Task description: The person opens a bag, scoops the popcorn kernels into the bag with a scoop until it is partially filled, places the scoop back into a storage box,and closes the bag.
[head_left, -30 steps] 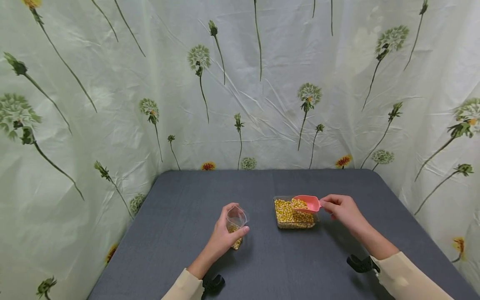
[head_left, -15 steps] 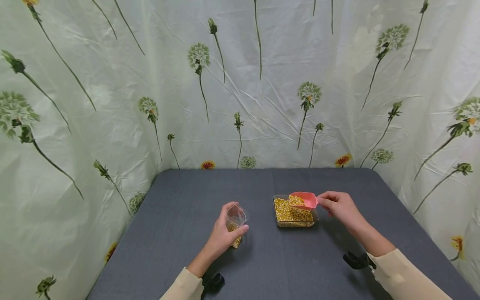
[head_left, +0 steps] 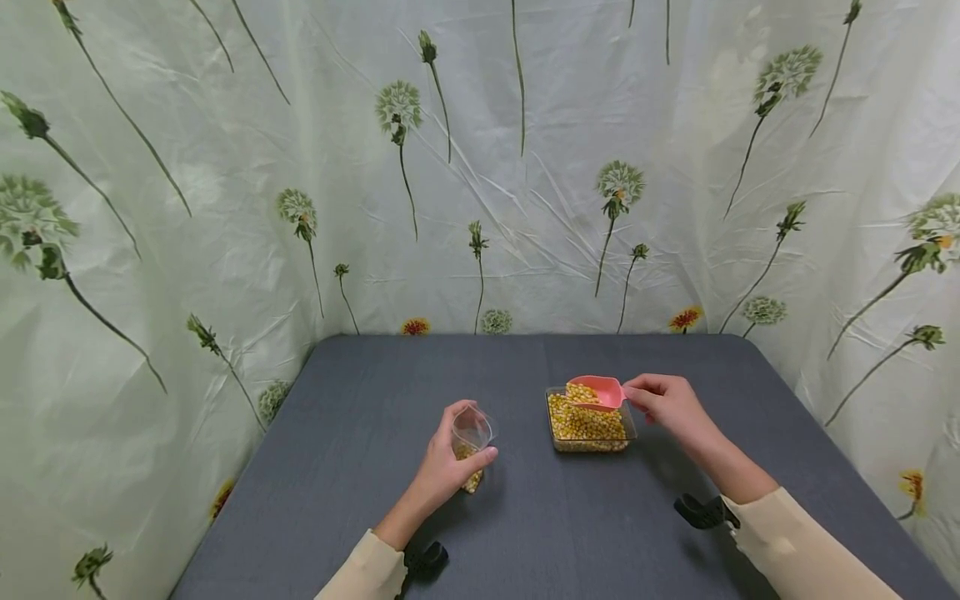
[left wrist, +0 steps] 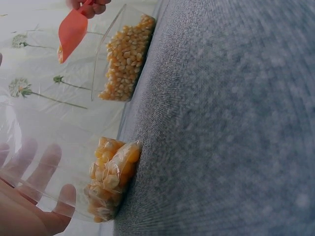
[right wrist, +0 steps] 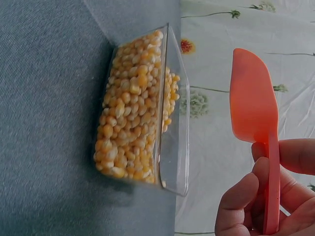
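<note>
Flowered sheeting point(head_left: 345, 167) backs the worktop point(head_left: 420, 367). Head view: left hand point(head_left: 441, 468) wraps a cup point(head_left: 474, 427) nearer its left edge; right hand point(head_left: 671, 408) pinches a loaded scoop point(head_left: 611, 393) over a tub point(head_left: 591, 446) nearer its right. Left wrist: cup holds kernels point(left wrist: 110, 179). Right wrist: scoop and tub stand apart.

Pale, creased sheeting point(head_left: 442, 292) hung behind the table point(head_left: 375, 400) and along its left and right sides, printed with green dandelion heads point(head_left: 398, 104), thin stems point(head_left: 519, 83) and orange flowers point(head_left: 685, 319). The table showed a dark blue-grey woven surface and 2 rounded far corners. The sheeting looked whiter toward the right, greener toward the left.
</note>
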Tool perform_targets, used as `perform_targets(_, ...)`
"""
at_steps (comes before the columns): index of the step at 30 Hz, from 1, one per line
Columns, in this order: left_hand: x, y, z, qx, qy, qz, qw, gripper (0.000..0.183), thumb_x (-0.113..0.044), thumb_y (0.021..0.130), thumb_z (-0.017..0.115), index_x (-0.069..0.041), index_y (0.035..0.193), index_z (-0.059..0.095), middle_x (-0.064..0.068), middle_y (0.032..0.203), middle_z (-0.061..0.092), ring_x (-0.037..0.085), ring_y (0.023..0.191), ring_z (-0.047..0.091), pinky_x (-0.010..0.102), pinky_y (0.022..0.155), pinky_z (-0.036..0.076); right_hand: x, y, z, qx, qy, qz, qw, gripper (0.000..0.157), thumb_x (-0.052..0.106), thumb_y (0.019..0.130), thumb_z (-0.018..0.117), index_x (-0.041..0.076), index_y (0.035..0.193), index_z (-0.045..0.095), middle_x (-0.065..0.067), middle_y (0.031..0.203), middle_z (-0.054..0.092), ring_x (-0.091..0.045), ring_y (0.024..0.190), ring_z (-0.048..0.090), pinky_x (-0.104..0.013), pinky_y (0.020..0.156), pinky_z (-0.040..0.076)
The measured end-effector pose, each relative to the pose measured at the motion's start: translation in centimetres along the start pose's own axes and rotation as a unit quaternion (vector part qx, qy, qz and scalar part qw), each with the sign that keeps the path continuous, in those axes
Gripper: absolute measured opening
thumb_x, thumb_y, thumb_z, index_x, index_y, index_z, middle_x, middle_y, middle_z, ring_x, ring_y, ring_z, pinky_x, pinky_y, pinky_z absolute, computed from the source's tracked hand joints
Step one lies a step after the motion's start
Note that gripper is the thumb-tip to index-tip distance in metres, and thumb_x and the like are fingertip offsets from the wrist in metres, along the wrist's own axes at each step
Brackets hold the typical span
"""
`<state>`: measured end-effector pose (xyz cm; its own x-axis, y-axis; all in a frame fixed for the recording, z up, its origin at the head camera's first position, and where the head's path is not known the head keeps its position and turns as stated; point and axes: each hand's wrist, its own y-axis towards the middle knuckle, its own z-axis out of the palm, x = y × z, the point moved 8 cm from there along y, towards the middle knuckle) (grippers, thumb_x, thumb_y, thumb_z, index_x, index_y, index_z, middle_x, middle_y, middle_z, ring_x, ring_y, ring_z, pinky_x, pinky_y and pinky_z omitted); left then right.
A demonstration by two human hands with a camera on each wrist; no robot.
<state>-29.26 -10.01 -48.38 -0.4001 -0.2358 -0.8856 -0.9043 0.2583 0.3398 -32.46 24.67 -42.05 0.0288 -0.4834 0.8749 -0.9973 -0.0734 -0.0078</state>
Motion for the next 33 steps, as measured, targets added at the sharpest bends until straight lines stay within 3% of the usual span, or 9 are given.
perform_targets(11, 0.0, 0.2, -0.1, 0.004, 0.004, 0.012, 0.9999, 0.068, -0.028, 0.089, 0.079, -0.026, 0.144, 0.039, -0.003, 0.127, 0.057, 0.018, 0.12, 0.053, 0.045, 0.096, 0.044, 1.3, 0.4, 1.2, 0.011, 0.019, 0.002, 1.0, 0.031, 0.028, 0.102, 0.062, 0.001, 0.114, 0.071, -0.007, 0.096, 0.065, -0.032, 0.083, 0.056, -0.034, 0.065, 0.049)
perform_targets(15, 0.1, 0.2, -0.1, 0.002, 0.006, 0.004, 1.0, 0.068, -0.03, 0.088, 0.08, -0.029, 0.143, 0.04, -0.004, 0.127, 0.057, 0.016, 0.12, 0.053, 0.046, 0.097, 0.043, 1.8, 0.7, 1.7, 0.014, 0.03, 0.0, 0.999, 0.028, 0.025, 0.102, 0.062, 0.0, 0.112, 0.071, -0.008, 0.089, 0.064, -0.033, 0.078, 0.056, -0.036, 0.064, 0.05)
perform_targets(20, 0.1, 0.2, -0.1, 0.002, 0.005, -0.007, 1.0, 0.068, -0.035, 0.088, 0.08, -0.031, 0.142, 0.04, -0.007, 0.127, 0.057, 0.012, 0.12, 0.053, 0.049, 0.098, 0.042, 2.2, 0.9, 2.5, 0.02, 0.04, -0.005, 0.999, 0.025, 0.022, 0.102, 0.062, 0.0, 0.111, 0.071, -0.015, 0.095, 0.065, -0.037, 0.084, 0.056, -0.036, 0.065, 0.05)
perform_targets(27, -0.1, 0.2, -0.2, 0.002, 0.007, -0.014, 0.9999, 0.068, -0.035, 0.089, 0.079, -0.03, 0.143, 0.039, -0.006, 0.127, 0.056, 0.015, 0.12, 0.053, 0.049, 0.098, 0.043, 3.7, 1.2, 3.6, 0.023, 0.044, -0.012, 0.999, 0.026, 0.023, 0.101, 0.064, 0.001, 0.11, 0.072, -0.011, 0.092, 0.064, -0.026, 0.081, 0.054, -0.034, 0.064, 0.05)
perform_targets(33, -0.1, 0.1, -0.1, 0.001, 0.004, -0.016, 0.9999, 0.069, -0.035, 0.089, 0.078, -0.025, 0.144, 0.039, -0.005, 0.128, 0.056, 0.015, 0.12, 0.053, 0.048, 0.097, 0.044, 5.1, 1.4, 4.6, 0.029, 0.049, -0.025, 0.998, 0.026, 0.022, 0.1, 0.064, -0.001, 0.109, 0.072, -0.016, 0.091, 0.063, -0.033, 0.081, 0.053, -0.033, 0.062, 0.049)
